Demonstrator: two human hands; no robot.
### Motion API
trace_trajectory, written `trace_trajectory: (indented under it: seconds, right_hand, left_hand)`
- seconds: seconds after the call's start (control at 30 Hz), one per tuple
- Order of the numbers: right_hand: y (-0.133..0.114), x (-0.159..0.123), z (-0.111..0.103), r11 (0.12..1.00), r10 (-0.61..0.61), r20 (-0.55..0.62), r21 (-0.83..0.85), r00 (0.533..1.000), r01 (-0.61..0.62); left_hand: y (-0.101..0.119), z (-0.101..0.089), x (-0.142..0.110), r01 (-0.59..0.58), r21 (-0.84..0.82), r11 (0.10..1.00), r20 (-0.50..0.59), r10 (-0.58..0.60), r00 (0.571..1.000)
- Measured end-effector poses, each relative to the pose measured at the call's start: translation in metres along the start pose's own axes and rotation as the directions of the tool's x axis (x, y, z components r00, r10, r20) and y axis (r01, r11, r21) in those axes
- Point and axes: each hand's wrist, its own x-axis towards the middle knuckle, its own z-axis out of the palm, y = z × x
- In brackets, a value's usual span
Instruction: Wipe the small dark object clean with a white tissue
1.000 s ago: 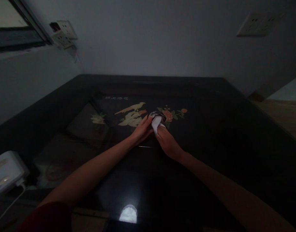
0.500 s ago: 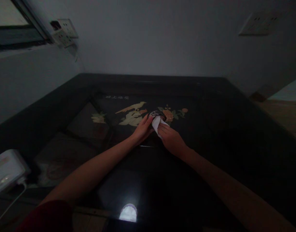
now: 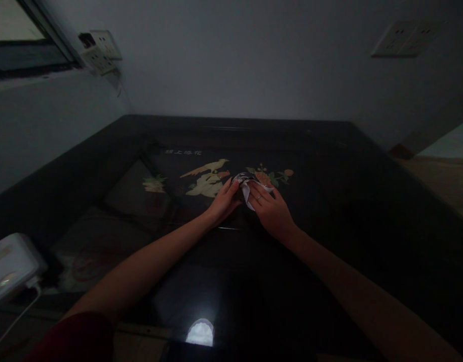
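My left hand (image 3: 224, 202) grips the left side of a small dark, shiny, rounded object (image 3: 243, 177) with pale marks; its kind is hard to make out in this dim light. Fingers of my right hand (image 3: 269, 207), one wearing a ring, press a white tissue (image 3: 248, 196) against that object's right side. Part of the tissue shows between the hands, and a corner sticks out beyond the right fingers. Both hands are above the middle of a glossy black table (image 3: 224, 251), and the object's underside is hidden.
Inlaid in the tabletop are a bird picture (image 3: 207, 176) and flowers (image 3: 280, 177). At the left edge sits a white box-shaped device (image 3: 12, 266) with a cable (image 3: 18, 319). Wall sockets (image 3: 401, 39) are on the back wall, more (image 3: 101, 53) near the window (image 3: 23, 45).
My right hand has shifted slightly right and up, with its fingers spread further over the object. The tissue is now flatter under them. My left hand stays about where it was.
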Motion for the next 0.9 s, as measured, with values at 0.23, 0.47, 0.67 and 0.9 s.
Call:
trace_trajectory:
  seconds: [0.23,0.47,0.67,0.9]
  right_hand:
    - [-0.009,-0.002,0.014,0.917,0.119,0.011,0.382,0.993,-0.114]
    - [-0.010,-0.001,0.014,0.581,0.188,0.086,0.794,0.978,-0.181]
    - [-0.011,-0.004,0.020,0.787,0.122,0.007,0.608,0.993,-0.101]
    - [0.006,-0.002,0.010,0.981,-0.026,0.024,0.193,0.999,0.021]
  left_hand:
    - [-0.004,-0.008,0.006,-0.017,-0.014,1.000,0.056,0.018,0.998]
    - [-0.006,-0.013,0.007,-0.018,0.031,0.999,0.079,0.016,0.997]
    - [-0.007,-0.014,0.009,-0.018,-0.006,1.000,0.098,0.018,0.995]
    - [-0.007,-0.014,0.008,0.006,-0.046,0.999,0.040,-0.005,0.999]
